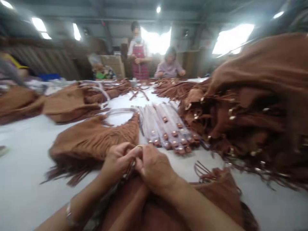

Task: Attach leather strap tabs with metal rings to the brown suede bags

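Okay, taking your hands as the middle of the clock: the brown bag (134,205) you're working on sits at six o'clock, right up against you, with one side spreading out to about four under your right forearm. Your left hand (120,157) and right hand (155,165) meet knuckle to knuckle, fingers pinched down, both seemingly clamped on the bag's upper edge.

Handling-wise, I'd bet on soft, floppy, suede-like stuff: light, not slippery, not fragile, but happy to sag and fold on you. I'd pinch it close to the edge, near where the metal glints, and let the table (26,160) carry the rest. The loose fringe (203,171) around three to four looks thin and tangly, so I wouldn't grab it there.

Hard to make out: your fingers cover whatever's pinched, so I can't say if it's a ring, a strap end or just cloth. The gold glint on top could be either hardware or a finger ring. The bag's bottom is cut off by the lower border, and it's all smeary.

Around you: a fringed bag (93,141) at ten, clear straps (166,125) at one, and a big pile of brown bags (252,73) from one to three, its inside lost in shadow.
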`<state>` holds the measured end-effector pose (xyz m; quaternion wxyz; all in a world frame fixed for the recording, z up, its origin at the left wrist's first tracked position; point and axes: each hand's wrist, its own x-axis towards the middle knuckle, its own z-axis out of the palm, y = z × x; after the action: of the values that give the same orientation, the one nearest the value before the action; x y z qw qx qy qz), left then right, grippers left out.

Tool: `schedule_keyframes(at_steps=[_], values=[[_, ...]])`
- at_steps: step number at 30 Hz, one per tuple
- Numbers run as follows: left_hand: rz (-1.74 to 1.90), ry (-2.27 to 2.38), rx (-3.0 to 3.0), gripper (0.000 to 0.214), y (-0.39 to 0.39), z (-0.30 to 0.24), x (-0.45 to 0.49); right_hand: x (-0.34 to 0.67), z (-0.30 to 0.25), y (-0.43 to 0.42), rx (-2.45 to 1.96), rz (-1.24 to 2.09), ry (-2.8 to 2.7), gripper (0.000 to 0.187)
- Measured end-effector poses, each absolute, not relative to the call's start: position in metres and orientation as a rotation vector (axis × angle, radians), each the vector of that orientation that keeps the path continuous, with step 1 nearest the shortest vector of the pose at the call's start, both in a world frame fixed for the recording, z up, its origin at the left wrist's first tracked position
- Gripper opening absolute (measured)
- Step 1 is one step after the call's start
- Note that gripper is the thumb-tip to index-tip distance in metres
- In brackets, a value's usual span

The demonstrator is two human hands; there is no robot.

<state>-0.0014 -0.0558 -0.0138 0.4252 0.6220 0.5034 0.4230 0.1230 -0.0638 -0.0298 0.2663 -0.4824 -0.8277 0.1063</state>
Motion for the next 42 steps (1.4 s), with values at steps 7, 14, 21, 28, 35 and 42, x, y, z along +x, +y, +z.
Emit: schedule_keyframes(at_steps=[7,14,21,28,35,42], values=[[0.836,1.074,1.698,0.033,-0.063,-0.003,-0.024,0.132,-0.029,-0.055,-1.329,0.293,-2.172,0.009],[0.649,1.003,1.656,0.028,-0.063,0.006,-0.052,0.134,-0.031,-0.052,-1.301,0.260,-2.196,0.010],[0.577,1.011,1.672,0.026,-0.058,0.007,-0.058,0.141,-0.022,-0.051,-1.178,0.413,-2.370,0.007],[0.539,1.038,1.731,0.025,-0.059,0.008,-0.056,0.141,-0.025,-0.052,-1.174,0.376,-2.348,0.006],[0.569,1.003,1.685,0.025,-0.057,0.005,-0.052,0.139,-0.019,-0.052,-1.293,0.279,-2.423,0.006],[0.488,0.989,1.678,0.029,-0.056,0.006,-0.055,0.136,-0.021,-0.053,-1.365,0.090,-2.398,0.007]])
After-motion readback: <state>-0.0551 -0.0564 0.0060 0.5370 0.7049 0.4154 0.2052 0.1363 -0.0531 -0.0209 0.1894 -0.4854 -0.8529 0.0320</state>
